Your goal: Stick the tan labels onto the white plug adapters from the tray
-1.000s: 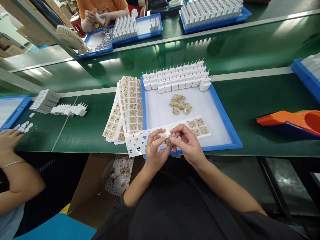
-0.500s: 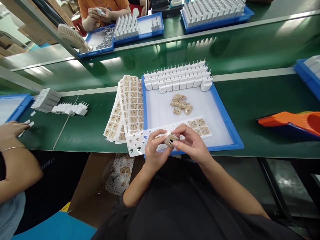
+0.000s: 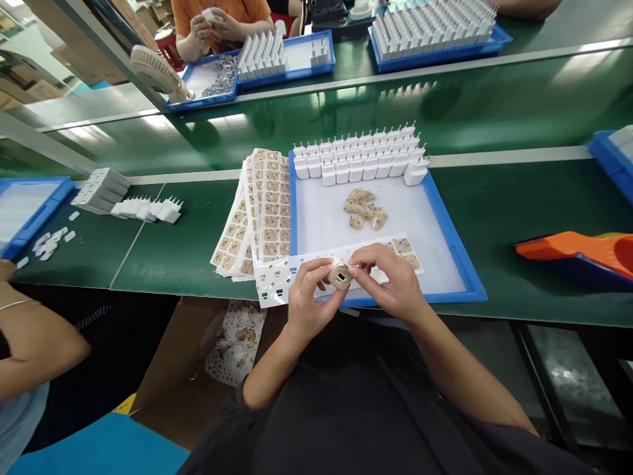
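A white USB charger [image 3: 340, 276] is held over the front edge of the blue tray [image 3: 457, 254], its port face turned up with a tan sticker around the dark slot. My left hand [image 3: 311, 293] grips it between thumb and fingers. At the charger's right edge, the thumb and forefinger of my right hand [image 3: 393, 280] are pinched together; whether they hold a bit of film there is too small to tell. Under my hands lies a partly used sticker sheet [image 3: 274, 280], with tan stickers left at its right end.
Rows of white chargers [image 3: 356, 161] stand at the tray's back, behind loose tan pieces [image 3: 366, 210]. Sticker sheets [image 3: 267, 204] are stacked left of the tray. An orange-handled tool [image 3: 573, 247] lies right. A co-worker's arm [image 3: 39, 343] is at left; another person [image 3: 217, 30] works opposite.
My right thumb has moved off the charger's face to its right edge, and the port face shows more fully. The view has shifted slightly. The left co-worker's hand has drawn back from small white pieces.
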A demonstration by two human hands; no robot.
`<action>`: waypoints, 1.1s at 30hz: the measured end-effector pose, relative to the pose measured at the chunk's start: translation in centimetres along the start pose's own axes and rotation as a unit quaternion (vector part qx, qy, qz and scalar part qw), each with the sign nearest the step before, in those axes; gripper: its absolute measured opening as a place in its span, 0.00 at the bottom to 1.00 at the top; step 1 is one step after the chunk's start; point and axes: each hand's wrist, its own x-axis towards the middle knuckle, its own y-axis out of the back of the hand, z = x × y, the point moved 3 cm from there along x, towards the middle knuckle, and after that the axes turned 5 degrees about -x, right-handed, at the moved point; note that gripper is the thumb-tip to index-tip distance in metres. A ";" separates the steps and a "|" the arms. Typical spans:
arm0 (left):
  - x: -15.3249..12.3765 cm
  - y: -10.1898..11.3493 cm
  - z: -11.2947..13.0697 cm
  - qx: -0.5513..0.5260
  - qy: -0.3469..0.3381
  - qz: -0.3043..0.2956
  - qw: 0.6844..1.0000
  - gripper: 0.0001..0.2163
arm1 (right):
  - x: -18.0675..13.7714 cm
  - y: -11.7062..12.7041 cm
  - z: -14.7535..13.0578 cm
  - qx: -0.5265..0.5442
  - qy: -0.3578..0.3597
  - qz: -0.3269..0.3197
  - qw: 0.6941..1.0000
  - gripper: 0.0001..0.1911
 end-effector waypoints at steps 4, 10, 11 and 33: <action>-0.2 -0.1 0.3 0.053 -0.065 0.029 0.996 0.18 | 0.0 -1.2 0.4 0.160 -0.147 -0.045 0.975 0.07; -0.5 -0.2 0.3 0.116 -0.139 0.066 0.981 0.18 | -0.8 -3.1 0.8 0.310 -0.174 -0.008 0.935 0.06; -0.5 -0.2 0.3 0.119 -0.141 0.065 0.981 0.18 | -0.8 -3.3 0.8 0.316 -0.174 0.002 0.933 0.05; -0.4 -0.5 0.6 0.103 -0.138 0.051 0.984 0.21 | -1.1 -3.5 1.3 0.363 -0.174 0.033 0.915 0.05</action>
